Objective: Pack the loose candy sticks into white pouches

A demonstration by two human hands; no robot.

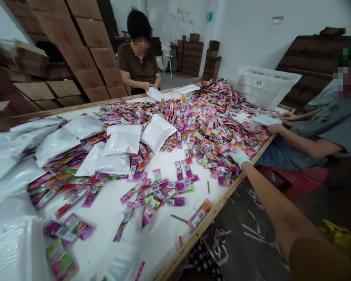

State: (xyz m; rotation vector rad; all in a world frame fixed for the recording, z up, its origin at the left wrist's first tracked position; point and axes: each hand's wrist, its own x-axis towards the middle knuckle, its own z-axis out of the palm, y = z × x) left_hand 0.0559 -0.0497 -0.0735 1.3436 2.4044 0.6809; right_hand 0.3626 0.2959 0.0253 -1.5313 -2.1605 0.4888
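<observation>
My right hand [239, 157], in a pale glove, reaches to the right edge of a large heap of small sachets [206, 121]. The sachets are purple, pink, orange and green. Its fingertips are among the sachets, and blur hides whether they grip any. Low in the view, my left hand [121, 262] is a whitish gloved smear over the white tabletop [98, 234]. Beside it lies a narrow packet with a red edge [139, 270]; whether the hand holds it is unclear. Loose sachets [163, 192] are scattered between both hands.
Filled white bags [121, 139] lie on the left of the table. A wooden rim [190, 244] edges it. A white basket [266, 86] stands at the back right. One person [139, 58] works across the table, another [312, 125] at right. Cartons [87, 50] are stacked behind.
</observation>
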